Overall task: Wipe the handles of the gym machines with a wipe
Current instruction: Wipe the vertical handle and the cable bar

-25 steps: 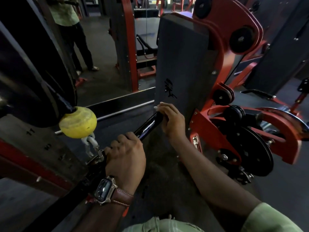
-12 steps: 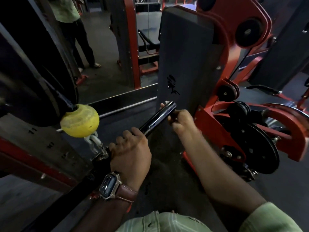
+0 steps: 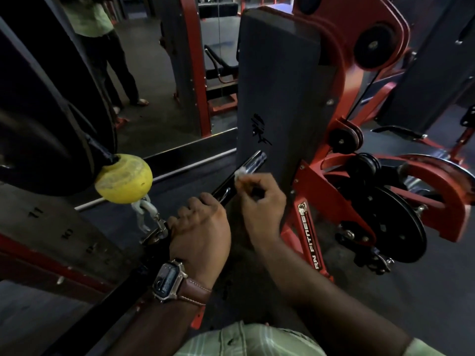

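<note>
A black cable-machine bar handle (image 3: 253, 163) with a shiny chrome tip runs diagonally up to the right. My left hand (image 3: 199, 227), with a watch on its wrist, grips the bar near the middle, next to the metal clip. My right hand (image 3: 259, 201) pinches a small white wipe (image 3: 240, 174) and holds it against the bar just below the chrome end. The lower part of the bar is hidden under my left hand and forearm.
A yellow rubber ball stopper (image 3: 124, 178) hangs on the cable at the left, above the clip (image 3: 151, 219). A grey weight-stack cover (image 3: 280, 93) and a red frame with black pulleys (image 3: 401, 222) stand close on the right. A person (image 3: 102, 47) stands at the back left.
My right hand slid down from the bar's far end toward me, leaving the chrome tip bare, and the white wipe now shows at its fingertips. My left hand kept its grip.
</note>
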Demonstrator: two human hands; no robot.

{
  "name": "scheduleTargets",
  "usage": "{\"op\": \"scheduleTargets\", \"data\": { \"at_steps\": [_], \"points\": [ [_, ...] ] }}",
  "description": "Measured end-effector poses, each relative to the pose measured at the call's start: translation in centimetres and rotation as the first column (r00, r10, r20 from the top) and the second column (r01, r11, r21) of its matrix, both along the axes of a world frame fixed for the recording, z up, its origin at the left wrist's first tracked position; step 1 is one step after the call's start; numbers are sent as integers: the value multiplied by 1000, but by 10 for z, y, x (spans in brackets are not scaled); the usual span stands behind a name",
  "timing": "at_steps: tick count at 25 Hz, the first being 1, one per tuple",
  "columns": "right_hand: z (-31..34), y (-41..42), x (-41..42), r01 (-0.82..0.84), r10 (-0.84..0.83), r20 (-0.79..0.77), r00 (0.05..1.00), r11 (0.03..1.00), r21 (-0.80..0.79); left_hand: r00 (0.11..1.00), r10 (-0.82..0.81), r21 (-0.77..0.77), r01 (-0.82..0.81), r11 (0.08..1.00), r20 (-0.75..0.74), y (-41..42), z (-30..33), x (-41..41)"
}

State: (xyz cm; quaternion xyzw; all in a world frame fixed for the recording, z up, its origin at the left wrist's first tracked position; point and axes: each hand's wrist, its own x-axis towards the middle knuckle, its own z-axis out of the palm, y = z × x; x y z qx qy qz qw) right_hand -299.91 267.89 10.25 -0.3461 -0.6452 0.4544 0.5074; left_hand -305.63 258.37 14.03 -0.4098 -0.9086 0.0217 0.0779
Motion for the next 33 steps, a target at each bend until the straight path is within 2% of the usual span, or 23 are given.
{"op": "scheduleTargets", "data": {
  "at_steps": [4,5,7,9,10,11,12,15,17,19,20,21,24,25,27,29,33],
  "points": [
    [-4,66,-2,98,-108,188,976,993,61,999,-37,5,37,999,6,0,0,2],
    [-7,64,-2,80,-106,225,969,989,120,1000,-26,8,26,1000,4,0,1,2],
    [-13,35,-4,-63,-11,278,961,965,254,1000,-1,-3,1,1000,12,1,2,1],
    [-15,3,-2,-206,113,286,952,924,322,1000,6,-29,-6,1000,25,2,1,1],
    [-16,7,-2,-224,112,293,950,895,385,1000,11,-26,-11,1000,20,3,0,0],
    [-16,24,-3,-195,44,322,946,869,454,1000,17,-14,-17,1000,10,4,0,0],
    [-15,48,-4,-144,-18,335,942,881,451,1000,24,0,-24,1000,3,4,1,1],
    [-9,95,-3,19,-130,349,928,953,303,1000,10,5,-10,1000,6,5,0,6],
    [-14,69,-2,-65,-65,364,929,939,336,1000,23,-10,-23,1000,15,4,1,6],
    [-22,31,5,-258,117,344,932,879,400,999,46,-8,-46,999,-6,3,-1,3],
    [-26,25,9,-287,145,324,935,846,449,999,46,-1,-46,999,-15,3,-2,2],
    [-25,34,9,-276,124,325,938,833,479,999,36,7,-36,999,-15,3,-2,1],
    [-16,99,-1,-142,15,308,951,908,394,1000,11,19,-11,1000,1,4,-2,3],
    [-14,117,-4,-169,31,333,943,903,395,1000,13,21,-13,1000,-2,4,-2,4],
    [-9,140,-12,-282,78,457,886,873,399,1000,26,11,-26,1000,-16,3,-3,5],
    [2,163,-14,-369,145,603,784,891,265,999,30,8,-30,1000,-16,3,-5,4],
    [15,181,-9,-568,388,636,667,818,96,999,44,12,-44,999,-4,3,-8,5]
  ]
}}
